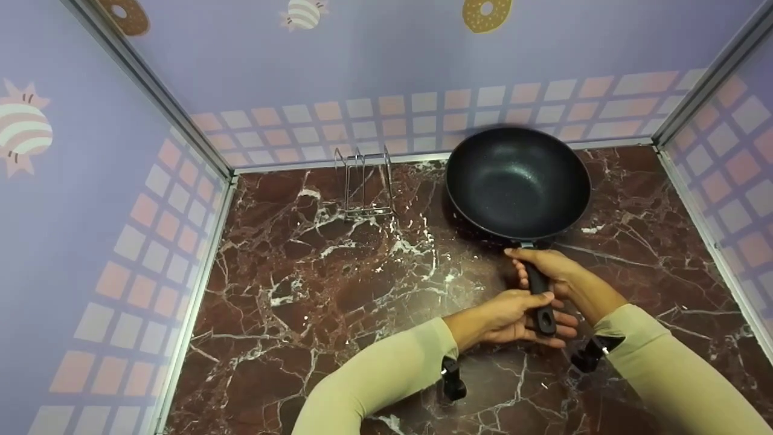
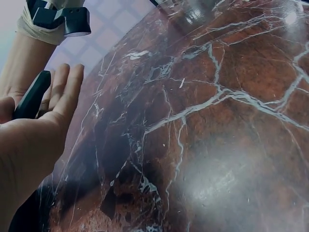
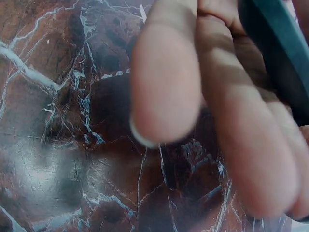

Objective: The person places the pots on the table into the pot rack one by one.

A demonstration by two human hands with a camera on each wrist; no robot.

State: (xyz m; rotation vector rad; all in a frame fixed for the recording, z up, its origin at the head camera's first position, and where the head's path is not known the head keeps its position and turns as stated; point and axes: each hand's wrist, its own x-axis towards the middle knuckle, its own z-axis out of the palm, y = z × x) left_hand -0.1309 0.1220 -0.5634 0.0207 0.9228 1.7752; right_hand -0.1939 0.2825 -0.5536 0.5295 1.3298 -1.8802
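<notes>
A black frying pan [image 1: 518,181] with deep sides is at the back right, its handle towards me. My right hand [image 1: 561,272] grips the handle near the pan, thumb across the top and fingertips showing on the left side. Close to the handle's end [image 1: 545,320], my left hand [image 1: 513,314] holds it between the thumb above and straighter fingers below. In the left wrist view, the left hand [image 2: 38,130] is at the dark handle [image 2: 34,96]. Large blurred left fingertips [image 3: 166,92] fill much of the right wrist view, beside the handle [image 3: 280,53]. Whether the pan touches the counter, I cannot tell.
A small wire rack [image 1: 367,184] stands at the back, left of the pan. The dark red marbled counter [image 1: 338,290] is bounded by a patterned back wall [image 1: 386,60] and side walls. Wrist cameras [image 1: 453,380] sit on both sleeves.
</notes>
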